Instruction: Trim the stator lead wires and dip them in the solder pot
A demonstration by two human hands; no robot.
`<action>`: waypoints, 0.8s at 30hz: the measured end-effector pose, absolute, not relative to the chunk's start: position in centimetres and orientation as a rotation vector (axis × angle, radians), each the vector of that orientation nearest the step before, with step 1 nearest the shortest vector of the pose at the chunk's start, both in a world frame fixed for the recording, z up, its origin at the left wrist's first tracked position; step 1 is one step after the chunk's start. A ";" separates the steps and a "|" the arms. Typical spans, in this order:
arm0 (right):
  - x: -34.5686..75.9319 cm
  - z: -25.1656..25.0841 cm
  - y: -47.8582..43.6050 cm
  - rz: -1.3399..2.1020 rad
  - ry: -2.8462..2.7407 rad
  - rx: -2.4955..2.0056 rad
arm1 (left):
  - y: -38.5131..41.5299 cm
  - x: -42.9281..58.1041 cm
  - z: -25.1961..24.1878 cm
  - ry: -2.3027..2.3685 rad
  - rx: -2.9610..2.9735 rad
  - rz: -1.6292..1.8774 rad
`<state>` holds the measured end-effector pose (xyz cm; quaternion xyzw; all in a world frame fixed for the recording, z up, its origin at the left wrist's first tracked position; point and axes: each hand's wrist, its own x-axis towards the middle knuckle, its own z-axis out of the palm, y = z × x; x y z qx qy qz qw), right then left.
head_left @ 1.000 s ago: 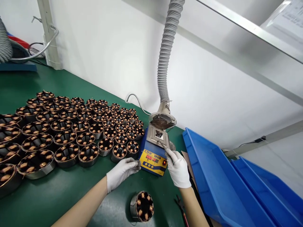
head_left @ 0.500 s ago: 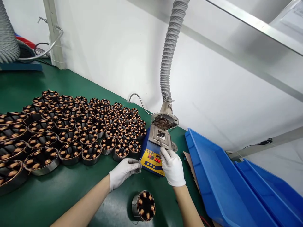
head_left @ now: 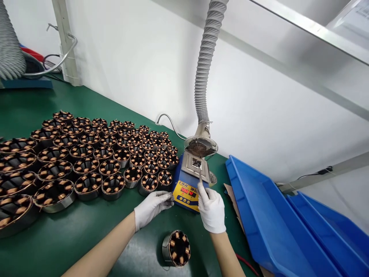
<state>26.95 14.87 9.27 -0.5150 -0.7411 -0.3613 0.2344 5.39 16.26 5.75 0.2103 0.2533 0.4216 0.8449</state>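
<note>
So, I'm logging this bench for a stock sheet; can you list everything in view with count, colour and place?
Grouped coil rings: dozens, copper and black, table's left
Lone coil ring: one, same colours, front
Machine: one, blue and yellow, centre
Hooded hose: one, grey, above machine
Second hose: one, grey, far left
Post: one, grey, back left
Trays: at least two, blue, right
Cardboard: brown, beside nearest tray
Red curved piece: one, by right forearm
Rail: one, silver, top right
Table: one, green, underneath
Wall: white, behind
Thin tool: one, greyish, in right hand
Left hand: one, white-gloved, at machine's front left
Right hand: one, white-gloved, machine's front right
</note>
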 end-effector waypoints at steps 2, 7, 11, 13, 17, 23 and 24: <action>28.4 9.3 14.8 -0.944 -1.940 -1.483 | 16.3 5.5 5.7 0.533 0.434 0.890; 32.0 9.0 16.2 -0.775 -1.663 -1.701 | 16.3 5.5 5.7 0.526 0.419 0.891; 33.7 8.9 17.2 -0.639 -1.580 -1.758 | 16.3 5.5 5.8 0.519 0.418 0.894; 33.9 9.5 16.9 -0.598 -1.562 -1.743 | 16.3 5.5 5.8 0.516 0.417 0.893; 32.2 11.4 15.2 -0.559 -1.580 -1.656 | 16.3 5.5 5.8 0.513 0.416 0.886; 27.0 11.5 14.9 -0.552 -1.898 -1.472 | 16.2 5.3 6.0 0.518 0.427 0.888; 26.4 11.3 15.1 -0.582 -1.932 -1.455 | 16.2 5.3 6.0 0.518 0.430 0.888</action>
